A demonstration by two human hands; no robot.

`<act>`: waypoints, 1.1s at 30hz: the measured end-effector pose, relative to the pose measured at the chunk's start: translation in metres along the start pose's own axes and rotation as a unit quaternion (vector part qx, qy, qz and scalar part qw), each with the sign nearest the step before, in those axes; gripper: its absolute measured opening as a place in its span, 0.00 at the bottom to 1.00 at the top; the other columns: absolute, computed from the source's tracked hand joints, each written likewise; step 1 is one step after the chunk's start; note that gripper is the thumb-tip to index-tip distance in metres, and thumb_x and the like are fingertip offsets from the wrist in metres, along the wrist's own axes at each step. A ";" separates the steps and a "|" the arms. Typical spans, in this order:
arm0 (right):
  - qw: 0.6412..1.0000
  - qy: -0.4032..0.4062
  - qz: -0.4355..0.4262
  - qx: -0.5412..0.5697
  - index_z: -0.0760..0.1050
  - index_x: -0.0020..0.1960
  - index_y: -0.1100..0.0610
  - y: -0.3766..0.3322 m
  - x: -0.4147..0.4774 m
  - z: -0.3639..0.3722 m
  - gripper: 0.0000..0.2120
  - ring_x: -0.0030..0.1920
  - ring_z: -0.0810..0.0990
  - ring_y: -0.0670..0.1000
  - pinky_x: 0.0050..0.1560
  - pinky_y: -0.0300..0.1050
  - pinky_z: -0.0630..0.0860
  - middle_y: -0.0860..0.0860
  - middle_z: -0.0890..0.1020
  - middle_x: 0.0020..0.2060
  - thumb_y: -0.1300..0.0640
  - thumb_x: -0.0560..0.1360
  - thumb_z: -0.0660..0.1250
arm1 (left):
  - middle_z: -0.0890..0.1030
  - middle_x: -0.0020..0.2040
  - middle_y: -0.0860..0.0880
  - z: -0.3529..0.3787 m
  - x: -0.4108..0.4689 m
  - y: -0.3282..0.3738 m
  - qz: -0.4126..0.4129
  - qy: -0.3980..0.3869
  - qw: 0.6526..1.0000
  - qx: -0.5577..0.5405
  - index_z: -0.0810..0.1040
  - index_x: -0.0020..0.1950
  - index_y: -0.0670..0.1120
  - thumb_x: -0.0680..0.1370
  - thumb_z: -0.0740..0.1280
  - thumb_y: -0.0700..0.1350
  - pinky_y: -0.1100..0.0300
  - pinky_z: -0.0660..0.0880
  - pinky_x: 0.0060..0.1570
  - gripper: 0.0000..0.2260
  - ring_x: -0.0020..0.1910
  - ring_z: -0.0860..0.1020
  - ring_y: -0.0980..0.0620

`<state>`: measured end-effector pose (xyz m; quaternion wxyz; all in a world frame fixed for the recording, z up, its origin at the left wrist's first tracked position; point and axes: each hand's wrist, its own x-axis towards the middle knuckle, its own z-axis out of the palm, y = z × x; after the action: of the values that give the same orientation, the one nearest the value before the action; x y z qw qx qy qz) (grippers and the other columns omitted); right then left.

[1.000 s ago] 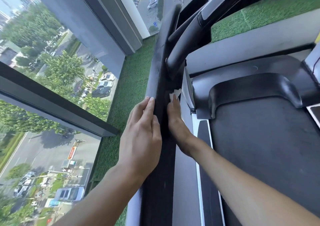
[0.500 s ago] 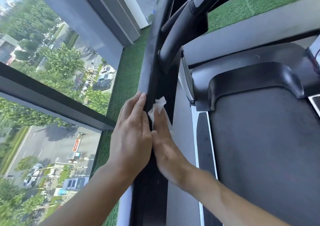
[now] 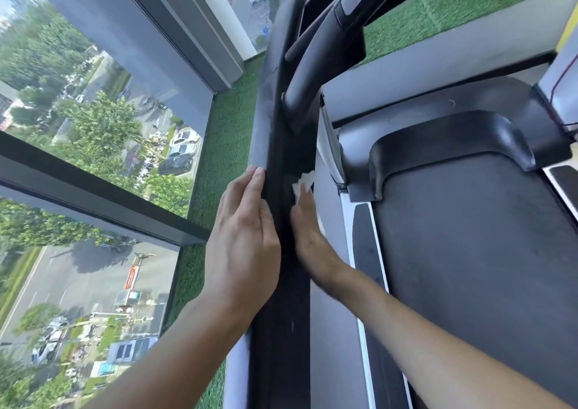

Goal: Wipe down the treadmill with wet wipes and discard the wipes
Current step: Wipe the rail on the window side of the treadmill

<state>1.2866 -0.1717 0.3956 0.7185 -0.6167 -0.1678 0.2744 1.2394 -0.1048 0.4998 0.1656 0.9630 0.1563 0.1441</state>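
Along dark rail (image 3: pixel 281 314), long axis running away from me toward handlebar (image 3: pixel 301 86): left hand (image 3: pixel 242 236) flat on outer face, right hand (image 3: pixel 308 230) flat, pressing wipe (image 3: pixel 302 184) on inner face.

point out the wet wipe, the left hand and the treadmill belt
wet wipe (image 3: pixel 302 183): head view, on its white crumpled end.
left hand (image 3: pixel 244 242): head view, on the back of the hand.
treadmill belt (image 3: pixel 469 267): head view, on the bare dark running surface.

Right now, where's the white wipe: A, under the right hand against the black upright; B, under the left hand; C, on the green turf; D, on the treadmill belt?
A: the wet wipe pokes out beyond the right hand on the black upright; the left hand is bare.
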 end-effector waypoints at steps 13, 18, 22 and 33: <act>0.999 -0.021 0.028 0.029 0.38 0.80 0.39 0.010 -0.010 -0.005 0.43 0.75 0.37 0.32 0.80 0.51 0.41 0.31 0.39 0.77 0.23 0.70 0.42 | 0.66 0.74 0.58 0.000 0.000 0.001 0.000 0.004 1.000 0.000 0.66 0.77 0.48 0.84 0.54 0.42 0.56 0.66 0.70 0.20 0.73 0.65 0.57; 0.997 -0.067 0.022 0.043 0.35 0.75 0.31 0.018 -0.061 0.014 0.37 0.74 0.34 0.30 0.79 0.51 0.40 0.27 0.36 0.75 0.22 0.71 0.42 | 0.67 0.74 0.58 0.000 0.001 0.000 0.004 0.006 1.000 0.003 0.66 0.77 0.48 0.84 0.54 0.42 0.59 0.65 0.70 0.20 0.73 0.65 0.56; 0.999 -0.032 0.011 0.025 0.38 0.78 0.33 0.007 -0.033 0.006 0.41 0.75 0.36 0.32 0.79 0.52 0.40 0.29 0.39 0.76 0.19 0.69 0.42 | 0.67 0.74 0.58 0.000 0.001 0.000 0.003 0.005 1.000 0.000 0.66 0.76 0.48 0.84 0.53 0.42 0.56 0.66 0.71 0.20 0.73 0.65 0.56; 0.999 -0.036 -0.036 0.009 0.36 0.73 0.30 -0.017 -0.026 0.004 0.26 0.74 0.34 0.30 0.79 0.51 0.38 0.31 0.36 0.76 0.34 0.78 0.42 | 0.66 0.74 0.56 0.001 0.001 -0.002 0.005 0.005 1.000 -0.002 0.66 0.77 0.47 0.84 0.53 0.43 0.54 0.66 0.71 0.20 0.74 0.65 0.56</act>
<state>1.2670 -0.1850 0.4158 0.7272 -0.5930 -0.2136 0.2719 1.2405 -0.1032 0.4980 0.1655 0.9628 0.1517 0.1501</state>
